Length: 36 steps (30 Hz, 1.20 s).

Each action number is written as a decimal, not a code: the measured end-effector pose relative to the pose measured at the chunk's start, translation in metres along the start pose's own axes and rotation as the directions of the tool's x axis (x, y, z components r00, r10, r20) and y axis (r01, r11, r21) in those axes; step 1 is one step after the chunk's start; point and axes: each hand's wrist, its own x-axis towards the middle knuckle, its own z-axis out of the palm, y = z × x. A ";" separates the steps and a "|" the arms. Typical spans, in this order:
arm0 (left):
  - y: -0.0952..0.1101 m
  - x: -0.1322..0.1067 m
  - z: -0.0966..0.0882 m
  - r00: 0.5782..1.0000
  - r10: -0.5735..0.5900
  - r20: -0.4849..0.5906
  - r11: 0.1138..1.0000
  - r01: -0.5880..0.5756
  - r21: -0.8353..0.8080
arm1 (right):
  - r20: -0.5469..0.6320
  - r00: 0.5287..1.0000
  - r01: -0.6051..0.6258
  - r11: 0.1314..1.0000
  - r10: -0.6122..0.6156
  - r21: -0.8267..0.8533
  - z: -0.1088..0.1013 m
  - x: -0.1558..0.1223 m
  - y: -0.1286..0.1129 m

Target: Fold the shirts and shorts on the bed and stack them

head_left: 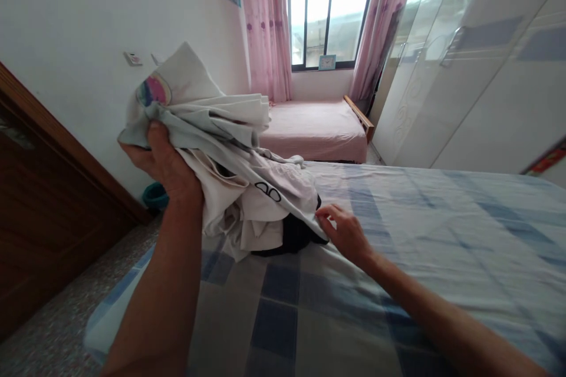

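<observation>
My left hand [165, 159] is raised on the left, its fingers closed around a bunched light grey T-shirt [221, 126]. A colourful round print shows near its top, and its folds hang down to the right. My right hand [345, 232] has thumb and fingers pinched at the lower right edge of that shirt, close to a black outline print. Below and behind the shirt lies a pile of white and pale clothes [265, 212], with a black garment [296, 238] at its bottom. Most of the left fingers are hidden behind the cloth.
The clothes rest on a bed with a blue and white checked sheet [442, 218]. Beyond stands a second bed with a pink cover [309, 121], under a window. A white wardrobe [481, 82] lines the right; a wooden door [39, 206] and teal bin [154, 195] are left.
</observation>
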 end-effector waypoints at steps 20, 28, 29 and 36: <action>-0.049 -0.053 -0.054 0.880 -0.215 0.423 0.817 -0.076 0.572 | 0.383 0.914 0.316 0.822 -0.131 -0.474 0.032 0.034 -0.047; -0.046 -0.054 -0.059 0.712 -0.177 0.680 0.548 -0.503 0.669 | -0.052 0.999 -0.025 0.927 0.005 -0.375 -0.013 0.080 -0.034; -0.042 -0.056 -0.056 0.681 -0.141 0.719 0.544 -0.554 0.631 | -0.064 0.998 -0.039 0.935 0.017 -0.353 -0.013 0.086 -0.033; -0.012 -0.078 -0.047 0.499 -0.105 0.860 0.496 -0.723 0.480 | -0.072 0.950 0.310 0.946 -0.303 0.100 0.013 0.156 -0.052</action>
